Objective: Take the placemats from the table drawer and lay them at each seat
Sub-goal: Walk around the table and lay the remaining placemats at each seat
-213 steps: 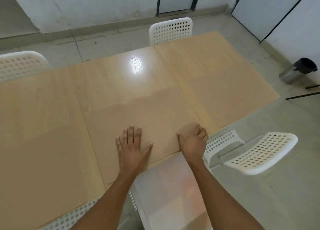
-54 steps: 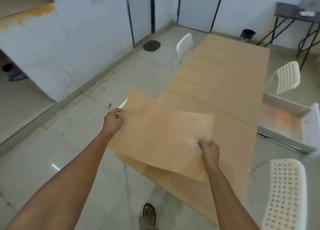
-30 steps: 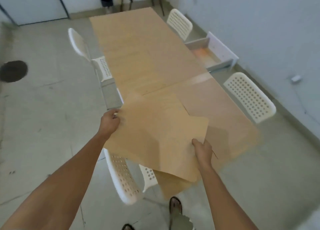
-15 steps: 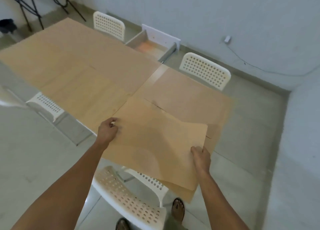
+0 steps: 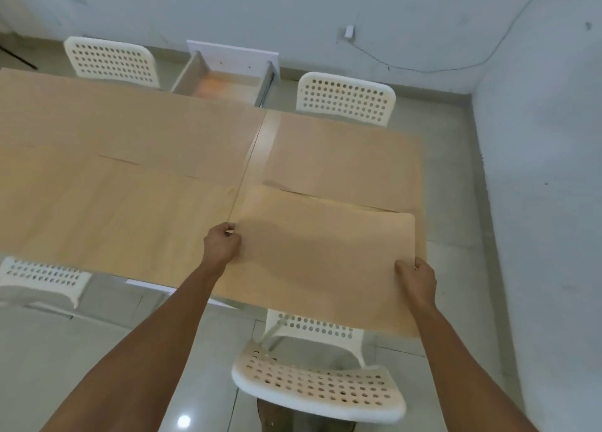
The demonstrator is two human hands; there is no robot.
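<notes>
Tan placemat (image 5: 325, 262), thin, bowed, perhaps textured

No readable text, labels or numbers anywhere.

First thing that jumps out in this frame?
The tan placemat, held at its side edges by the left hand and right hand, above the table's near right corner. Behind it, the open drawer juts from the table's far side between two white perforated chairs.

Both bare arms extended forward, left hand (image 5: 222, 244) pinched closed, right hand (image 5: 416, 277) curled in a closed grip
</notes>
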